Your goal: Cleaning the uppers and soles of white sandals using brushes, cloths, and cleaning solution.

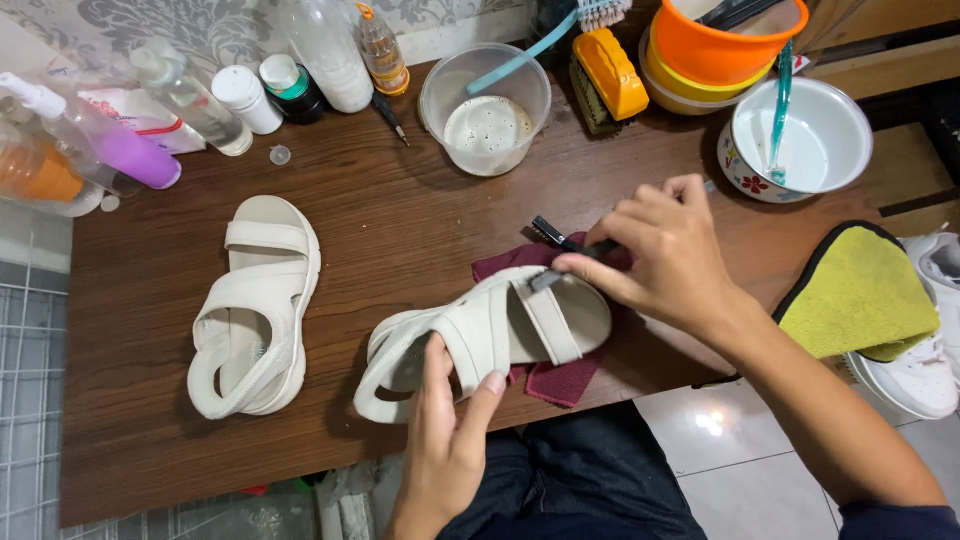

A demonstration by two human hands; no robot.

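A cream strap sandal (pixel 480 335) lies on a dark red cloth (pixel 555 378) near the front edge of the brown wooden table (pixel 400 220). My left hand (pixel 445 440) grips the sandal's heel end, thumb over the wide strap. My right hand (pixel 665 255) pinches a small dark brush (pixel 556 238), whose bristle end points away to the left above the sandal's front strap. The matching sandal (pixel 255 305) lies apart on the left of the table, untouched.
At the back stand several bottles (pixel 330 50), a clear plastic tub (pixel 486 110), an orange-handled scrub brush (pixel 608 72), stacked orange bowls (pixel 725 45) and a white enamel bowl (pixel 800 140) holding a teal toothbrush. A yellow cloth (pixel 860 295) lies over white shoes at right.
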